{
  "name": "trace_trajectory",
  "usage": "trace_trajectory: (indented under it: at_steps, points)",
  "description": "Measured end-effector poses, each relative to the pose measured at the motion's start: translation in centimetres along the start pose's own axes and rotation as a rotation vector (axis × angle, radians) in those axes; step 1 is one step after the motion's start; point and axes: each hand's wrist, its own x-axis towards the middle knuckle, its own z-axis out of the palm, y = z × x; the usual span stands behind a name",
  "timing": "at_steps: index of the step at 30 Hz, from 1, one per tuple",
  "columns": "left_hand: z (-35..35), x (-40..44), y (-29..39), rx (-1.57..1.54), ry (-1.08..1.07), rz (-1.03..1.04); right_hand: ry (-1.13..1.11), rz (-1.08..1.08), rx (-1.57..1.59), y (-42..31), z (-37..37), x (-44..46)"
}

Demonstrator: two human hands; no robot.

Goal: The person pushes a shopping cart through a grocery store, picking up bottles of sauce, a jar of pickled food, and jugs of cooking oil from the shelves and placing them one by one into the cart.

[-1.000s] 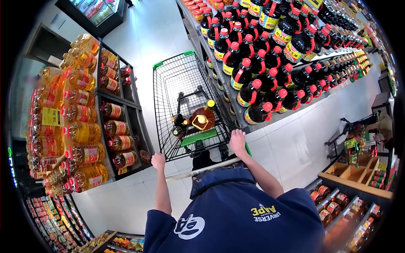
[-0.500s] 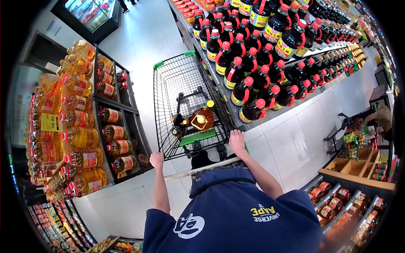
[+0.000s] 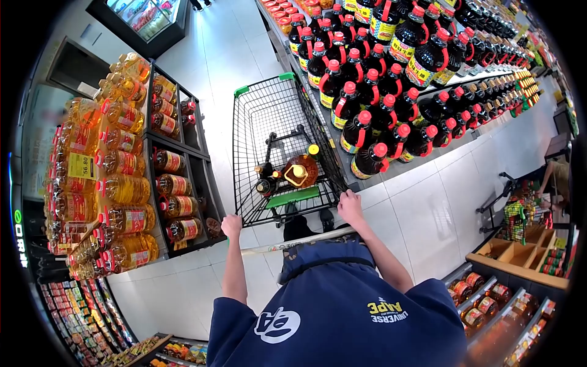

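Note:
A wire shopping cart (image 3: pixel 275 110) with green corners stands in front of my body. My left hand (image 3: pixel 232 226) is closed on the cart at its near left corner, and my right hand (image 3: pixel 350 207) is closed on it at the near right corner. Inside the basket, a large oil bottle (image 3: pixel 301 171) with a pale cap lies near a green panel (image 3: pixel 293 197). Dark bottles (image 3: pixel 265 185) lie to its left, and a yellow round cap (image 3: pixel 313 149) shows above it.
Rows of dark bottles with red caps (image 3: pixel 385 113) fill a display close on the right. Oil bottles (image 3: pixel 128 189) are stacked on the left beside black shelving (image 3: pixel 208 177). A freezer (image 3: pixel 147 24) stands ahead. Another cart (image 3: pixel 513 208) and a person (image 3: pixel 557 180) are at far right.
The cart and both hands appear slightly further right in view than half a second ago. Both hands keep their hold, and the shelves have shifted a little in the view.

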Motion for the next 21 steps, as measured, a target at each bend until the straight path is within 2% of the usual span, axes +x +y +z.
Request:
trace_trajectory:
  at_steps: [2, 5, 6, 9, 11, 13, 16, 17, 21]
  points:
    - [-0.2, -0.3, 0.1, -0.003, -0.002, -0.004, 0.011, -0.015, 0.118, 0.5, -0.7, -0.2]
    - [-0.6, -0.6, 0.3, -0.011, -0.006, -0.012, -0.013, 0.088, 0.439, 0.9, -2.4, -0.2]
    - [-0.5, -0.6, 0.2, -0.011, -0.011, -0.013, 0.073, 0.069, 0.521, 0.8, -3.3, -0.2]
    - [-0.5, -0.6, 0.3, -0.005, -0.014, -0.009, 0.098, 0.242, 0.669, 0.9, -6.0, -0.2]
    - [-0.2, -0.3, 0.1, 0.012, -0.040, -0.008, 0.265, 0.246, 0.660, 1.6, -7.7, -0.2]
    - [0.7, 0.2, -0.1, -0.108, 0.012, 0.025, 0.407, 0.294, 0.666, 1.9, -10.2, 0.2]
    - [1.1, 0.0, 1.3, -0.234, 0.180, 0.164, 0.612, 0.334, 0.616, 2.8, -13.0, 1.3]
    - [1.1, -0.5, 2.4, -0.266, 0.250, 0.222, 0.644, 0.318, 0.604, 3.1, -13.6, 1.7]
    - [0.6, -3.2, 8.7, -0.587, 0.290, 0.414, 0.701, 0.257, 0.565, 4.0, -14.3, 3.3]
